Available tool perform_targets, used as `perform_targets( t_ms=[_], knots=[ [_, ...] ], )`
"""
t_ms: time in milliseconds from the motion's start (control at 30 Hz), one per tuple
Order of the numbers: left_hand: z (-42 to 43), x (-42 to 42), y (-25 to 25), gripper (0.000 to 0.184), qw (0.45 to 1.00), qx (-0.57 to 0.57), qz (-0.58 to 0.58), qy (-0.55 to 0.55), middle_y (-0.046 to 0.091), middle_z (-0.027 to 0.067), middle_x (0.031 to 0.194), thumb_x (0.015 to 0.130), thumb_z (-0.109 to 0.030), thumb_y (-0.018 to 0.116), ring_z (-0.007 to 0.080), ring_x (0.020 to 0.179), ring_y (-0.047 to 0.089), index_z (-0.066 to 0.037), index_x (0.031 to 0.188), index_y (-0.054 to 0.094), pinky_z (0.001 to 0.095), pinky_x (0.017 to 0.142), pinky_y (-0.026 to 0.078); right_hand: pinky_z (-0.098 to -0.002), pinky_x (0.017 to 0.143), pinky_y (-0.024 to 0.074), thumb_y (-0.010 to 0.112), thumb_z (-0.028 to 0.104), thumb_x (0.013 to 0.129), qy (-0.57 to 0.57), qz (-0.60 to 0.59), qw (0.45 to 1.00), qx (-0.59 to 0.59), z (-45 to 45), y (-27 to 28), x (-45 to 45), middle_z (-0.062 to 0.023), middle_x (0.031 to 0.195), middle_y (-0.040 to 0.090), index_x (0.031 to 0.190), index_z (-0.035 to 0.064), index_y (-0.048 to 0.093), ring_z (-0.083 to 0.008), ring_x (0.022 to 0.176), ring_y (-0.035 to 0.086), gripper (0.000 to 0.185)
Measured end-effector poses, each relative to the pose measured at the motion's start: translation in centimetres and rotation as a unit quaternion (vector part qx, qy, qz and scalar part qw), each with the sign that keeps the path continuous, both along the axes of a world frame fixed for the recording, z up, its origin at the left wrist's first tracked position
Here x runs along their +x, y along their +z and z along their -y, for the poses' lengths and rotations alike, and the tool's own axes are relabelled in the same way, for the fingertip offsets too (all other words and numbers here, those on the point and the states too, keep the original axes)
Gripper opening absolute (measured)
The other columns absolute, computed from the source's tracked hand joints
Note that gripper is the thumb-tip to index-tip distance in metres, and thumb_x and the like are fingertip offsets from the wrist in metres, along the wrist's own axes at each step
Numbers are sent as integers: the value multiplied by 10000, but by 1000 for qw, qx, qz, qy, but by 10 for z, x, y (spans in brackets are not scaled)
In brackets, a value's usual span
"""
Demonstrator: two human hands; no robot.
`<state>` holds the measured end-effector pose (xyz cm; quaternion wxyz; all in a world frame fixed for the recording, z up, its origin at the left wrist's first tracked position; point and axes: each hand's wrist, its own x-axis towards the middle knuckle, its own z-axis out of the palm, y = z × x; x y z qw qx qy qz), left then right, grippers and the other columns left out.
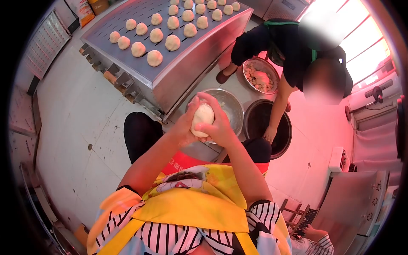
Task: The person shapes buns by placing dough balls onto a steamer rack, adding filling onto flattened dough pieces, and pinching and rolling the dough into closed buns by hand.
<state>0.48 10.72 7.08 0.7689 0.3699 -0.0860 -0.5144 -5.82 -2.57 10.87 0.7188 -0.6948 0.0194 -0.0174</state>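
A pale, rounded dough ball (203, 119) is cupped between my two hands, above the near edge of a wide metal bowl (231, 111). My left hand (187, 127) wraps its left side, with the fingertips curled over the top. Against the right side presses my right hand (220, 125), its thumb lying across the front of the dough. The underside of the ball is hidden by my palms. Beyond my hands, several similar dough balls (155, 58) stand in rows on a slotted metal steamer table (106, 55).
A co-worker (276, 46) bends over at the right, one hand (270, 134) reaching into a dark round tub (289, 136). Near their feet is a metal basin (246, 80) of chunky pieces. Another person's striped sleeve (325, 244) shows at lower right, beside a metal cabinet (350, 199).
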Motion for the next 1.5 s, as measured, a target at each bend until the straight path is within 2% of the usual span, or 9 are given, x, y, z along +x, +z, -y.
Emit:
perform_targets(
  t_ms=[133, 333, 433, 733, 967, 1033, 1067, 1233, 1500],
  knots=[
    [6, -7, 7, 707, 998, 7, -14, 63, 623, 28, 1071, 860, -731, 312, 166, 922, 630, -147, 1205, 511, 358, 687, 526, -314, 803, 473, 802, 239, 676, -90, 121, 966, -209, -9, -18, 9, -74, 991, 604, 1255, 100, 484, -184, 890, 580, 675],
    [-8, -12, 26, 702, 989, 19, -99, 104, 640, 22, 1001, 870, -718, 307, 156, 800, 626, -119, 1150, 541, 294, 639, 515, -357, 872, 444, 833, 264, 597, 3, 151, 978, -145, -14, 9, -2, -111, 1110, 575, 1197, 63, 526, -270, 997, 560, 704],
    [-5, -7, -7, 694, 984, -72, -138, 91, 646, 26, 972, 872, -715, 309, 143, 764, 624, -119, 1129, 557, 282, 625, 514, -385, 854, 449, 827, 312, 572, -48, 188, 882, -430, -9, -1, 4, -104, 1082, 581, 1169, 80, 546, -311, 1003, 562, 699],
    [-14, 21, -2, 633, 970, -67, -148, 182, 620, 58, 969, 903, -653, 347, 179, 847, 650, -75, 1062, 550, 324, 633, 552, -402, 662, 505, 792, 324, 620, 125, 62, 717, -683, -40, 74, 24, -106, 983, 554, 1239, 150, 508, -303, 918, 594, 703],
    [-32, 95, 18, 605, 949, -133, 39, 282, 574, 91, 1176, 926, -573, 389, 203, 1106, 560, -52, 1214, 497, 381, 947, 445, -400, 839, 506, 767, 109, 670, 177, 144, 823, -520, -27, 90, 137, -146, 1127, 579, 1193, 111, 574, -343, 983, 607, 557],
    [-57, 135, 10, 508, 910, -184, 90, 361, 546, 95, 1245, 952, -440, 483, 202, 1167, 520, -41, 1266, 468, 367, 999, 396, -345, 864, 494, 774, 74, 679, 162, 79, 885, -428, -18, 99, 190, -133, 1087, 619, 1161, 46, 594, -229, 1000, 608, 515],
    [-88, 161, 8, 431, 849, -69, 285, 440, 554, 72, 1217, 959, -350, 506, 184, 1176, 497, -42, 1258, 474, 356, 1014, 379, -311, 802, 513, 759, 54, 696, 135, 100, 884, -437, -14, 105, 219, -92, 1020, 635, 1167, 49, 592, -173, 907, 626, 500],
    [-203, 260, -39, 210, 544, 348, 395, 653, 607, 21, 868, 922, -214, 575, 103, 797, 556, -27, 1010, 611, 248, 743, 448, -258, 531, 494, 734, 97, 735, 137, 46, 906, -398, -19, 129, 395, -62, 811, 628, 1127, 6, 597, -107, 605, 587, 425],
    [-224, 294, -76, 196, 497, 431, 571, 490, 494, 15, 557, 803, -190, 697, 159, 567, 504, -49, 918, 623, 303, 601, 411, -271, 610, 527, 751, 274, 729, 150, 48, 837, -524, -73, 72, 641, -89, 894, 665, 1157, 102, 614, -136, 635, 650, 481]
  ],
)
